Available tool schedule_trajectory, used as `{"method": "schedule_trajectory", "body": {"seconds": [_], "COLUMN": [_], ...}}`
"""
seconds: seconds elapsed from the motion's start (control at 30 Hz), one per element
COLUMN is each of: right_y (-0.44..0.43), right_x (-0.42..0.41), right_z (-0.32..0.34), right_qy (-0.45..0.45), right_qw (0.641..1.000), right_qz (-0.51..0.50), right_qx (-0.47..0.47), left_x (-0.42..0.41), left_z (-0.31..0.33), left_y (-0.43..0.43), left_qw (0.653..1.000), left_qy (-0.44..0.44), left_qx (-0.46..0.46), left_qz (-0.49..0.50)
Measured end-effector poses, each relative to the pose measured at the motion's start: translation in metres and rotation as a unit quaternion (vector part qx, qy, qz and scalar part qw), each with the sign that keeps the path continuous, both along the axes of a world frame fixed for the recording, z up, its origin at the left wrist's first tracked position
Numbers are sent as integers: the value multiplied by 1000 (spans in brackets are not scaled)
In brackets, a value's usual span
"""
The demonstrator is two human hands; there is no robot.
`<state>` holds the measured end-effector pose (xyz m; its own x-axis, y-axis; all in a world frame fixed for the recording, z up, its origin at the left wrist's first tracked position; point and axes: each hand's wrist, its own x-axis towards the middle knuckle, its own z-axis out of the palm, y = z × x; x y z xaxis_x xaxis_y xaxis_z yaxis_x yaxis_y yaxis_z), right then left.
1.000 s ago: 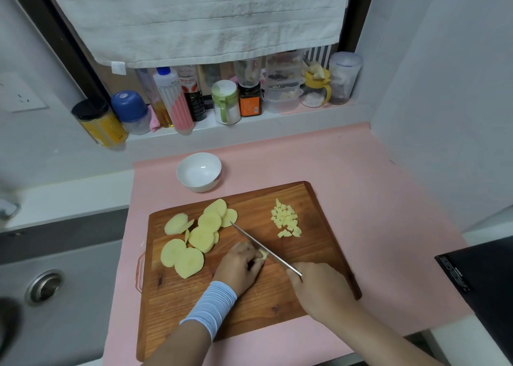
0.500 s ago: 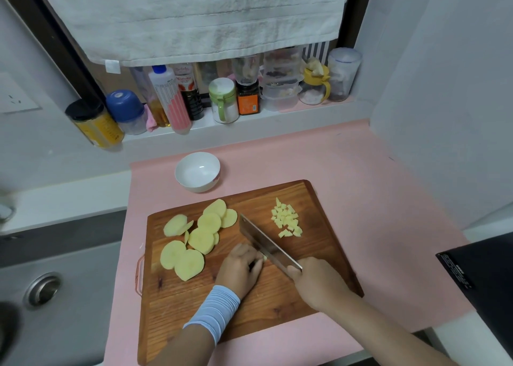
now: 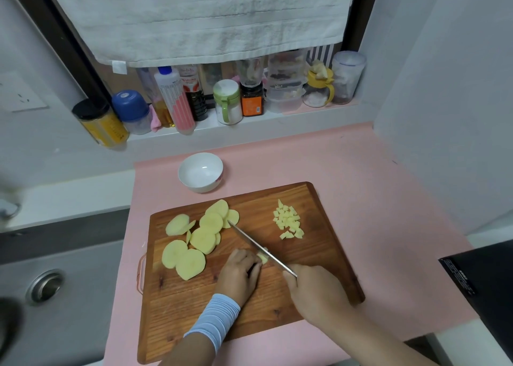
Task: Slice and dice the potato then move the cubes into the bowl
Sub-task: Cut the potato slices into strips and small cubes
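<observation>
My right hand point(image 3: 313, 290) grips the knife point(image 3: 258, 247), blade edge-down on the board point(image 3: 319, 254). My left hand point(image 3: 240, 271) curls onto a small potato piece point(image 3: 262, 258) against the blade. Slices point(image 3: 200, 238) at 9 o'clock of the blade, cubes point(image 3: 288, 222) at 2, bowl point(image 3: 200, 171) at 11, off the board.

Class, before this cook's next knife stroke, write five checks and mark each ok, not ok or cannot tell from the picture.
1. The left hand steadies the potato piece at the blade: ok.
2. Left fingertips are tucked back from the edge: cannot tell, too small to see.
3. The right hand grips the knife by its handle: ok.
4. The cutting board lies flat on the pink mat: ok.
5. The cubes lie clear of the blade: ok.
6. The bowl is empty and upright, just beyond the board: ok.
</observation>
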<state>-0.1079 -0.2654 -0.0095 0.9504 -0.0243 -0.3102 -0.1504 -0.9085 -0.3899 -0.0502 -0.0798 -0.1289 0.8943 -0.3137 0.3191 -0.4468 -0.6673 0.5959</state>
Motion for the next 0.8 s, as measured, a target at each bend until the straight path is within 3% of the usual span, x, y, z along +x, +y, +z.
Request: {"method": "schedule_trajectory", "body": {"seconds": [0.37, 0.8], "right_y": [1, -30], "right_x": [-2, 22], "right_z": [-7, 5], "right_qy": [50, 84], "right_qw": [998, 993], "right_qz": [-19, -25], "right_qx": [-14, 85], "left_x": [-1, -4], "left_z": [-5, 0], "left_y": [0, -5], "left_qw": [1000, 998], "left_qy": [11, 10], "left_qx": [-9, 13], "left_qz": [21, 69]}}
